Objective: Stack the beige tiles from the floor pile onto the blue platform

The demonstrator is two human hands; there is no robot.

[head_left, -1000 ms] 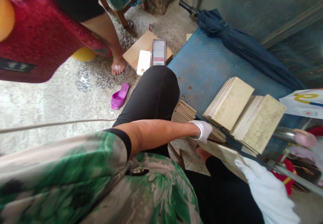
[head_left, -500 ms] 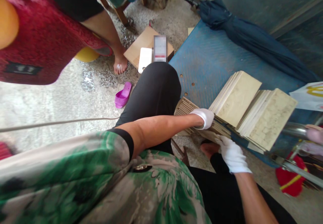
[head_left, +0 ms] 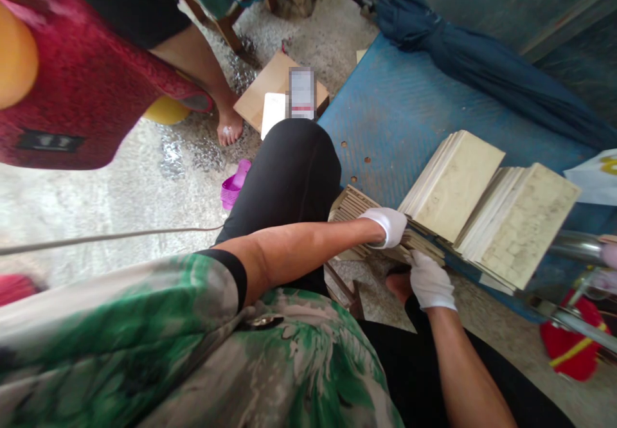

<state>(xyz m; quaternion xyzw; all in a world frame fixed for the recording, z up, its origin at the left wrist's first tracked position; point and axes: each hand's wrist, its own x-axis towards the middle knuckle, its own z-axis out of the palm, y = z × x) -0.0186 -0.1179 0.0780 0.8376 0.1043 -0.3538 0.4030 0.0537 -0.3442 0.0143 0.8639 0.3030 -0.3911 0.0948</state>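
My left hand (head_left: 391,225), in a white glove, is over a stack of thin brown slotted boards (head_left: 354,206) at the edge of the blue bench. Its fingers are turned away and hidden. Just below and to the right, my right hand (head_left: 431,281), also gloved in white, pinches at a thin brown board by the loose brown boards (head_left: 424,243); its fingertips partly hide the contact. Close beside both hands, two stacks of pale rectangular boards rest on the bench: a nearer stack (head_left: 460,187) and a farther, mottled stack (head_left: 535,225).
The blue bench (head_left: 371,100) carries a folded dark umbrella (head_left: 463,45) along its back. A cardboard box (head_left: 263,87) with a white object stands beyond my knee. Another person's bare foot (head_left: 230,126) and a purple slipper (head_left: 236,184) are on the wet floor. Metal tubing (head_left: 573,325) lies right.
My right hand has moved left and slightly up, nearer my left hand. The brown sheet that stuck out between the hands shows less now. My left hand stays nearly in place.
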